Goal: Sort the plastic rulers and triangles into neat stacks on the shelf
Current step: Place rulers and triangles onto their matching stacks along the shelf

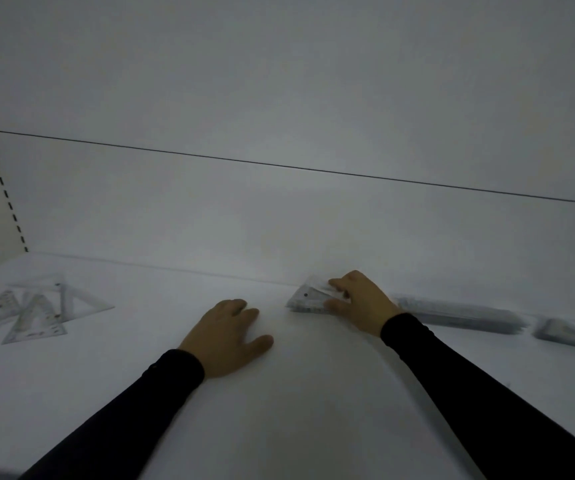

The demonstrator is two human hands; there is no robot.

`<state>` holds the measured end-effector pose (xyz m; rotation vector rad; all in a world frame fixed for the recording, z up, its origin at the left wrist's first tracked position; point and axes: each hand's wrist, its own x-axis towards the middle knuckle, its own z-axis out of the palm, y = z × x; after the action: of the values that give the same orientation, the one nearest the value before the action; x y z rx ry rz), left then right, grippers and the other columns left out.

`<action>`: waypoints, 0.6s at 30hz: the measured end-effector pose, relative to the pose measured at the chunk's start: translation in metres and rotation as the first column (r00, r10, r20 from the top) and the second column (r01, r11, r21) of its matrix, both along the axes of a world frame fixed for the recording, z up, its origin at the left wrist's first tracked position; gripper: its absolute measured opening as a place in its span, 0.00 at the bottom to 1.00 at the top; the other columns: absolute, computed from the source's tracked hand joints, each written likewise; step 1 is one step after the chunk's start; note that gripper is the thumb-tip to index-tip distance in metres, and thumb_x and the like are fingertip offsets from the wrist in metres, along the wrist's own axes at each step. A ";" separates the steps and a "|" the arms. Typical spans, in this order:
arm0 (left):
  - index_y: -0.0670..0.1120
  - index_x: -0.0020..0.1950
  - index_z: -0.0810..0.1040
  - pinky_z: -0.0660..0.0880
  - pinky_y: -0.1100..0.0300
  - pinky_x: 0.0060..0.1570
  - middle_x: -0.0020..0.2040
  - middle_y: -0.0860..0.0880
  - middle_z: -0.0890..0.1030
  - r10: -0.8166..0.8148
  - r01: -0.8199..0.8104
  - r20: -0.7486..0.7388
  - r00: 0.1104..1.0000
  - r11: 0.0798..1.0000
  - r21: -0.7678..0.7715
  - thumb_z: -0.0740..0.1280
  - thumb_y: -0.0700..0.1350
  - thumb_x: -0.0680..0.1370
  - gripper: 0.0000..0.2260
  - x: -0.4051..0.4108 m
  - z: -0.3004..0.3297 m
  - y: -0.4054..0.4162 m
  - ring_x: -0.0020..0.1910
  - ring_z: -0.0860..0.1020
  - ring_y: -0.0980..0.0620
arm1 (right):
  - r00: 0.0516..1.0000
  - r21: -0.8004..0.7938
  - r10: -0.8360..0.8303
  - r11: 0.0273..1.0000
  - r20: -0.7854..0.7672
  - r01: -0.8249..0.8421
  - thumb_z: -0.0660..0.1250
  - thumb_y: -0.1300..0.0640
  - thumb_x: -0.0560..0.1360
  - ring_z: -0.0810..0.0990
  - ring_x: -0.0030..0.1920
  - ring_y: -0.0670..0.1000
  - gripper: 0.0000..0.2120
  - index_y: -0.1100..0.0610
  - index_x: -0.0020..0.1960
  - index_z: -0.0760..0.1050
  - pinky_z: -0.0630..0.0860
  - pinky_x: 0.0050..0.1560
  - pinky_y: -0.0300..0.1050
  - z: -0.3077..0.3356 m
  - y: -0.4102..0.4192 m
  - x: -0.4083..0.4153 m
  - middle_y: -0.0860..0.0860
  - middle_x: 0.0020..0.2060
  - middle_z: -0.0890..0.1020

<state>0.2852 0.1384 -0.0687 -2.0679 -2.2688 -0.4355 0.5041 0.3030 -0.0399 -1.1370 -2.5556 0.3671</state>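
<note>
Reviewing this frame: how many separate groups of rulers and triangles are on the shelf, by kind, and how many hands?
Loose triangles pile, far left: 1
Triangle stack under right hand: 1
Ruler stack: 1
Blurred stack, far right: 1
Hands, including left hand: 2
Total: 4 groups, 2 hands

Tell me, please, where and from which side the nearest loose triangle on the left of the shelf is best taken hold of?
Judging by its pose, take the nearest loose triangle by its long front edge, coming from the front with the free left hand. It lies flat on the shelf, so a fingertip probably has to tip that edge up first. Its far point seems to overlap the other loose triangles, so that side is awkward.
</note>
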 end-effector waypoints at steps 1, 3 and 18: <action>0.48 0.69 0.69 0.60 0.59 0.68 0.70 0.46 0.67 0.004 -0.004 0.005 1.000 1.000 -0.004 0.41 0.73 0.63 0.45 0.000 -0.001 0.000 0.70 0.64 0.49 | 1.000 -0.020 0.004 1.000 0.015 -0.004 0.66 0.47 0.75 0.69 0.50 0.48 0.22 0.55 0.66 0.71 0.63 0.52 0.37 -0.001 0.001 -0.002 0.50 0.51 0.68; 0.49 0.71 0.68 0.58 0.60 0.69 0.72 0.47 0.65 0.013 -0.013 0.012 1.000 1.000 -0.016 0.42 0.76 0.62 0.47 0.000 -0.001 0.000 0.71 0.62 0.50 | 0.999 -0.021 0.012 1.000 0.050 -0.011 0.65 0.42 0.73 0.71 0.51 0.51 0.19 0.54 0.57 0.76 0.65 0.50 0.40 -0.004 0.005 -0.006 0.52 0.50 0.72; 0.52 0.74 0.64 0.52 0.62 0.71 0.75 0.49 0.61 0.080 -0.076 0.065 0.995 0.995 -0.066 0.38 0.83 0.56 0.56 0.000 -0.003 0.002 0.74 0.57 0.53 | 0.976 0.189 0.171 0.971 -0.132 -0.144 0.61 0.42 0.76 0.72 0.62 0.50 0.26 0.57 0.68 0.70 0.66 0.61 0.39 0.000 -0.026 0.008 0.52 0.63 0.72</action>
<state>0.2848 0.1405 -0.0722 -2.0139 -2.4225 -0.4411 0.5125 0.2766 -0.0402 -0.8141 -2.4964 0.2428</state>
